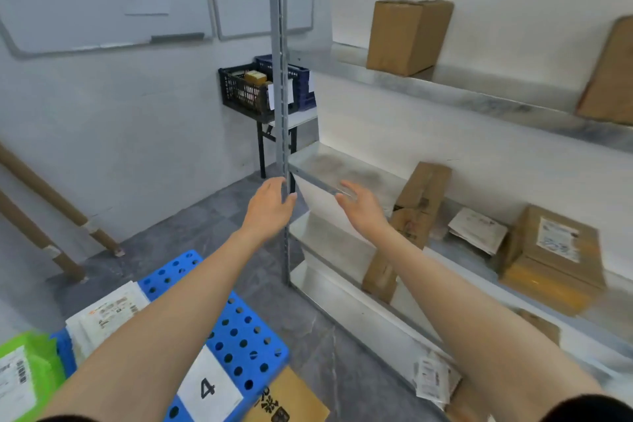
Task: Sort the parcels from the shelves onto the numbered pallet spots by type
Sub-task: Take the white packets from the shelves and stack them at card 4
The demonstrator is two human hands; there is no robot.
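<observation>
Head view, left to right. Bottom left we see a green parcel with a barcode label, next to it a white parcel lying on the blue pallet. Pallet is perforated and carries a white tag reading 4. A brown envelope sits on the floor at the pallet's near corner, partly under it. Two cardboard tubes lean against the left wall; whiteboards hang above them. A black crate stands on a small table in the corner, with a blue crate just behind it.

Our left hand is stretched forward at the shelf post, fingers loose, holding nothing; whether it touches the post, we cannot tell. Our right hand is also spread and empty, palm facing left, at the front edge of the middle shelf. That end of the shelf is bare.

Right of the hands the parcels are on the shelves. Top shelf: one upright brown box and part of another at the frame edge. Lower down: a tall narrow box leaning, a white flat packet, then a labelled brown box stacked on a yellowish one. A further narrow box stands below the right forearm. A white labelled bag lies on the bottom level. Motion blur softens the right side.
</observation>
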